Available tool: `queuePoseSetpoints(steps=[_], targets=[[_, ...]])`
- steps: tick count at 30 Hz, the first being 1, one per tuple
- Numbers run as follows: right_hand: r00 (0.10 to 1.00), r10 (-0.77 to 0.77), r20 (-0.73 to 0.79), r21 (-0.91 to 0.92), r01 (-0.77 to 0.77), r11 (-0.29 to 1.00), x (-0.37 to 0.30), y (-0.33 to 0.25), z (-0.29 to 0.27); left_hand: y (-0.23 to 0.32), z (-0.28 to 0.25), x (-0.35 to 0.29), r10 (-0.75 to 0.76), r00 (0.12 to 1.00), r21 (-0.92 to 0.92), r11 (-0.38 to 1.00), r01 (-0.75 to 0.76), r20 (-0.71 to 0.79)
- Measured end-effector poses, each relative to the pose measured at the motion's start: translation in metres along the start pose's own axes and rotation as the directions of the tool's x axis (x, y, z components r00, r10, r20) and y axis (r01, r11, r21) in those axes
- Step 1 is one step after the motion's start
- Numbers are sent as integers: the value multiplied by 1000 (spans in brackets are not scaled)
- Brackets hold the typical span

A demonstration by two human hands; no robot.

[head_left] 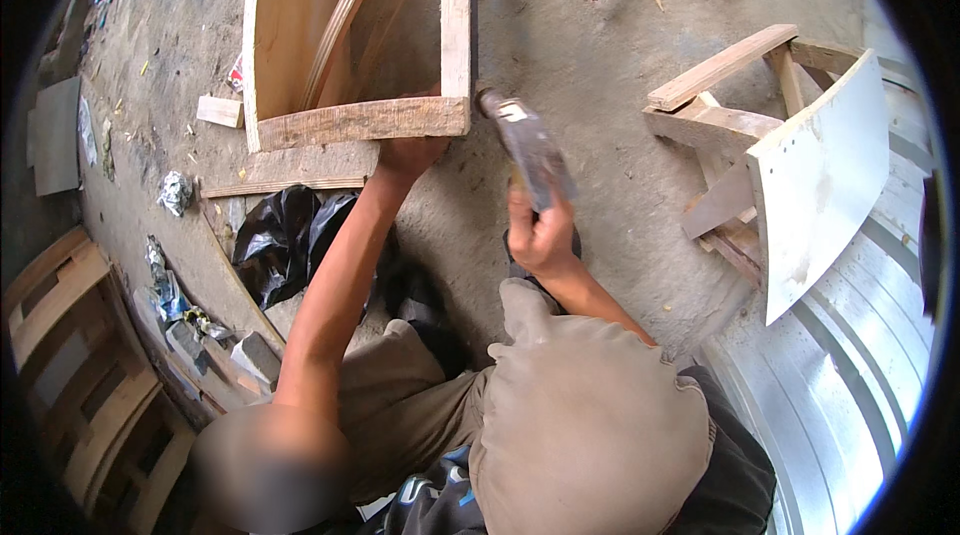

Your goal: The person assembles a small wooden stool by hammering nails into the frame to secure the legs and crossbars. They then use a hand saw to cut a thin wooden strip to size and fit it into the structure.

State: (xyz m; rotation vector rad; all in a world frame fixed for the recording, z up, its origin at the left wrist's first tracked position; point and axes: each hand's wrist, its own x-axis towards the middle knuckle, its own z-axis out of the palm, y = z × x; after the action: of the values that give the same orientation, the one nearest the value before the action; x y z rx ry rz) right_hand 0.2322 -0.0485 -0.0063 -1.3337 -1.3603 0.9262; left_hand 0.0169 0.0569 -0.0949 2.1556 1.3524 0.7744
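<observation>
A wooden frame (pixel 365 123) with a curved plywood side and curved strips inside stands in front of me. My left hand (pixel 410 155) reaches beneath its near bar and grips it from below; most of the fingers are hidden behind the wood. In my right hand (pixel 543 238) is a hammer (pixel 530 147), its shape partly smeared by motion. The hammer's dark striking face points toward the frame's near right corner, just beside it. A dark strip runs along the outside of the frame's right post.
A similar wooden piece with a white panel (pixel 815 185) stands at right, near ridged metal sheeting (pixel 850 365). A black plastic bag (pixel 285 245) and a wood strip lie left of my left forearm. Slatted wood (pixel 90 365) fills the lower left. Offcuts (pixel 220 112) and scraps dot the concrete floor.
</observation>
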Motion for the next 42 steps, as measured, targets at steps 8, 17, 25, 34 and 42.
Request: queuePoseSetpoints(steps=[8,17,25,34,42], targets=[[953,279,118,-21,-279,960,10,-10,-7,14,-11,7,-88,996,-123,988,91,29],[985,160,59,44,-163,986,2,-5,4,23,-15,11,-29,999,13,1000,29,18],[936,325,134,16,-329,944,6,-6,-7,14,-11,3,17,999,-2,1000,-17,-33],[973,233,-6,170,-228,959,6,-8,6,12,-7,9,89,992,146,986,-76,-88],[892,433,127,-24,-434,901,8,-9,-10,17,-12,8,-6,994,-94,996,-4,-110]])
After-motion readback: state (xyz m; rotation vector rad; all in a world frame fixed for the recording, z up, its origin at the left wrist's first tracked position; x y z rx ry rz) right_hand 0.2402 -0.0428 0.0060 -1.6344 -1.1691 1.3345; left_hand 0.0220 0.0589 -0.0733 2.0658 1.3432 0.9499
